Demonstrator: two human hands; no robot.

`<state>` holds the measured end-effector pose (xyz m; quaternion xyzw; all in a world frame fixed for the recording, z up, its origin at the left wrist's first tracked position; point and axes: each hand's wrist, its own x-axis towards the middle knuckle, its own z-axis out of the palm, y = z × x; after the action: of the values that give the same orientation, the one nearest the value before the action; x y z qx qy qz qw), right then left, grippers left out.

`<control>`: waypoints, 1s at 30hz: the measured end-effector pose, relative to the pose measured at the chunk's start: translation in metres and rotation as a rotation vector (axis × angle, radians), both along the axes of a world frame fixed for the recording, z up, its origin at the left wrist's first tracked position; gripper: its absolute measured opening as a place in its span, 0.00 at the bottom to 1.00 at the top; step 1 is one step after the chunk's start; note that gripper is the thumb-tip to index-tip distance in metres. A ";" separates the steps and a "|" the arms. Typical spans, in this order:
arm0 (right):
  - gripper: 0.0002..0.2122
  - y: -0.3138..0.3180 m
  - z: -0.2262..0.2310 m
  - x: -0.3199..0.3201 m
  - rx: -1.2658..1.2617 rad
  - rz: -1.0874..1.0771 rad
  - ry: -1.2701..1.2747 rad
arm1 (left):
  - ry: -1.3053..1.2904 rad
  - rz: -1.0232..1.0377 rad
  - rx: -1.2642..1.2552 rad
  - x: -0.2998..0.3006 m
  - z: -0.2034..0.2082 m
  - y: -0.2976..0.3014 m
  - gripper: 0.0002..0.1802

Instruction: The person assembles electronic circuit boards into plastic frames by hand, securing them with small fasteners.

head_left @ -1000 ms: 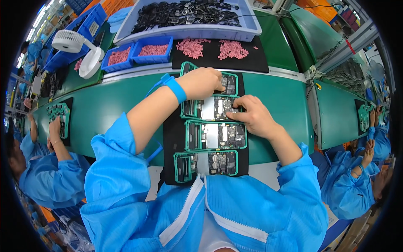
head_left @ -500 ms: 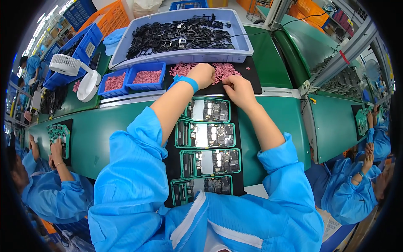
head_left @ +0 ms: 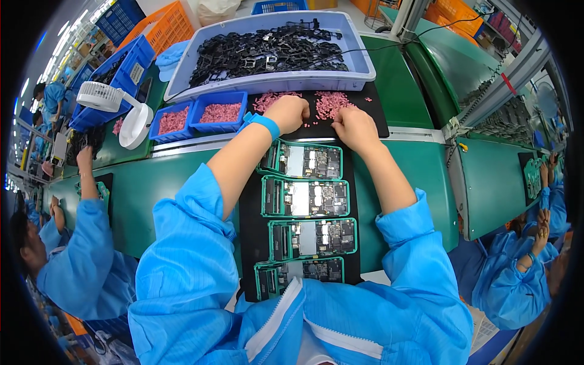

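Observation:
My left hand (head_left: 288,114), with a blue band on its wrist, is closed beside the left heap of small pink pieces (head_left: 266,100). Its fingertips are bent down and partly hidden. My right hand (head_left: 356,129) is also closed, thumb and fingers together at the near edge of the right pink heap (head_left: 330,103). Whatever either hand pinches is too small or hidden to see. Both heaps lie on a black mat (head_left: 376,120). Nearer to me, several green-framed trays holding opened phones with exposed circuit boards (head_left: 311,162) lie in a column on a long black mat.
Behind the mat stands a large pale-blue bin (head_left: 280,82) full of black plastic parts. Two small blue boxes (head_left: 220,128) of pink pieces are left of the heaps. Further left is a white fan (head_left: 135,128). Co-workers in blue sit on both sides; a metal post (head_left: 499,82) rises at right.
My left hand has drawn leftward, away from my right, showing a gap between the pink heaps. The view has shifted slightly. At left, a co-worker's arm now reaches toward black parts.

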<state>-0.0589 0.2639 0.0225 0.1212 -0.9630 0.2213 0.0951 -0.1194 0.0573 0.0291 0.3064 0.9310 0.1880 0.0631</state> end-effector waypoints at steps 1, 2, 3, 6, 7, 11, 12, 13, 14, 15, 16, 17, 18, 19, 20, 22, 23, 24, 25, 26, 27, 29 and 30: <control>0.04 0.004 -0.001 0.001 0.000 -0.004 0.001 | 0.046 0.011 0.047 0.001 0.000 0.003 0.07; 0.04 0.007 -0.003 0.001 -0.027 -0.030 0.010 | 0.092 0.023 0.093 0.002 0.000 0.005 0.07; 0.03 0.010 -0.005 0.002 -0.054 -0.054 0.019 | 0.093 0.020 0.093 0.002 0.001 0.007 0.07; 0.03 0.018 -0.011 0.006 -0.083 -0.105 0.049 | 0.053 -0.014 0.087 0.004 0.008 0.014 0.07; 0.03 0.020 -0.013 0.006 -0.084 -0.105 0.049 | 0.043 -0.021 0.061 0.004 0.009 0.016 0.07; 0.04 0.026 -0.011 0.006 -0.125 -0.113 0.076 | 0.077 -0.039 -0.060 0.006 0.010 0.023 0.08; 0.04 0.027 -0.009 0.007 -0.140 -0.121 0.060 | 0.078 -0.041 -0.060 0.005 0.011 0.024 0.08; 0.04 0.028 -0.009 0.007 -0.141 -0.124 0.060 | 0.065 -0.041 -0.090 0.005 0.011 0.025 0.07; 0.04 0.029 -0.008 0.007 -0.138 -0.110 0.047 | 0.052 -0.041 -0.120 0.004 0.011 0.026 0.07; 0.03 0.029 -0.007 0.006 -0.136 -0.095 0.034 | 0.052 -0.044 -0.121 0.004 0.011 0.028 0.07; 0.03 0.029 -0.007 0.006 -0.137 -0.098 0.033 | 0.065 -0.035 -0.178 0.004 0.012 0.029 0.06; 0.03 0.029 -0.007 0.005 -0.127 -0.084 0.040 | 0.077 -0.026 -0.234 0.004 0.013 0.030 0.06; 0.03 0.028 -0.007 0.005 -0.117 -0.071 0.047 | 0.076 -0.028 -0.235 0.004 0.013 0.031 0.06; 0.03 0.027 -0.007 0.003 -0.118 -0.071 0.047 | 0.087 -0.026 -0.255 0.004 0.012 0.032 0.06; 0.03 0.026 -0.009 0.002 -0.083 -0.053 0.083 | 0.098 -0.025 -0.276 0.003 0.012 0.033 0.06; 0.02 0.025 -0.011 0.001 -0.048 -0.035 0.120 | 0.110 -0.023 -0.291 0.003 0.012 0.034 0.06; 0.03 0.025 -0.011 0.001 -0.027 -0.023 0.139 | 0.121 -0.021 -0.305 0.004 0.012 0.035 0.07; 0.03 0.025 -0.012 0.001 -0.005 -0.010 0.158 | 0.121 -0.021 -0.305 0.005 0.012 0.035 0.07; 0.03 0.025 -0.010 0.002 -0.004 -0.009 0.159 | 0.139 -0.017 -0.319 0.007 0.013 0.036 0.08; 0.03 0.025 -0.008 0.004 -0.019 -0.009 0.157 | 0.156 -0.012 -0.332 0.009 0.015 0.037 0.08; 0.03 0.025 -0.006 0.005 -0.033 -0.008 0.154 | 0.158 -0.010 -0.331 0.011 0.016 0.036 0.08; 0.03 0.026 -0.009 0.004 -0.025 0.032 0.156 | 0.166 -0.034 -0.326 0.013 0.018 0.038 0.09; 0.03 0.027 -0.010 0.003 -0.018 0.073 0.155 | 0.169 -0.033 -0.324 0.014 0.019 0.039 0.09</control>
<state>-0.0557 0.2906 0.0121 0.1722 -0.9456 0.2233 0.1622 -0.1057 0.0962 0.0486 0.3223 0.9459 0.0082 0.0364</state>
